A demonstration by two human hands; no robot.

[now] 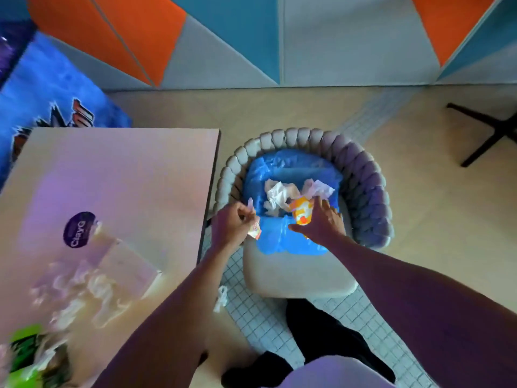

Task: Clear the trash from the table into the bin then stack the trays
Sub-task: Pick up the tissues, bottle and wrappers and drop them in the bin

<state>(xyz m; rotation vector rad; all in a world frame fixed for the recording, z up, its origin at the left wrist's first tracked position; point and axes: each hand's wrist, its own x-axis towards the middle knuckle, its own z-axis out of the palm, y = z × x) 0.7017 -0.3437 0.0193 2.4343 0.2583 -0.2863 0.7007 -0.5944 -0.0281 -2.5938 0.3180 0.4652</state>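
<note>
A bin lined with a blue bag [291,169] sits on a padded chair [372,189] to the right of the table [126,175]. White crumpled paper [277,193] lies inside it. My left hand [232,225] is over the bin's near left rim, shut on a small white and orange wrapper [255,230]. Above the bag's near edge, my right hand [321,222] grips an orange and yellow paper cup [302,211]. At the table's near left lie blurred clear plastic trash [89,287] and a green package [25,348].
A round purple sticker [79,229] marks the tabletop. A scrap of white paper [221,298] lies on the tiled floor beside the table. Black chair legs [484,133] stand at the far right. My dark trouser leg [321,340] is below the chair.
</note>
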